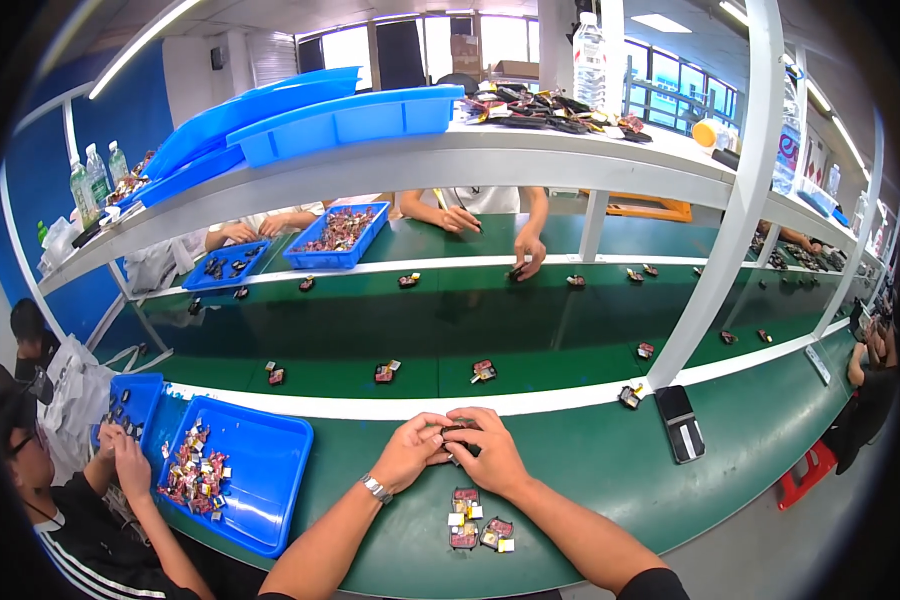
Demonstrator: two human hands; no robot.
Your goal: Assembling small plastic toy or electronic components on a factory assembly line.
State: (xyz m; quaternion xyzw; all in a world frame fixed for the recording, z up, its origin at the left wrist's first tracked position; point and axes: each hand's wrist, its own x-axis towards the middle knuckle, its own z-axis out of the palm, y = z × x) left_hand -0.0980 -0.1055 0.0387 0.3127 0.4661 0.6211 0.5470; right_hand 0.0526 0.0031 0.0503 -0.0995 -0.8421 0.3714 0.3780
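Both my hands meet over the near green worktop, fingers curled around a small black-cased electronic part (461, 432). My left hand (407, 455), with a metal watch on its wrist, grips the part's left side. From above and the right, my right hand (494, 458) closes over it, so the fingers hide most of the part. Just below my hands lie a few similar open black casings (464, 520) with red insides and white and yellow pieces; one casing (497, 534) sits tilted to the right of the others.
On the left, a blue tray (298, 470) holds many small red-and-white parts. Beside it a person works over a smaller blue tray (148, 390). A black phone-like device (680, 425) lies by the white post (715, 220). Spaced casings (386, 372) line the dark green belt (430, 340); people sit opposite.
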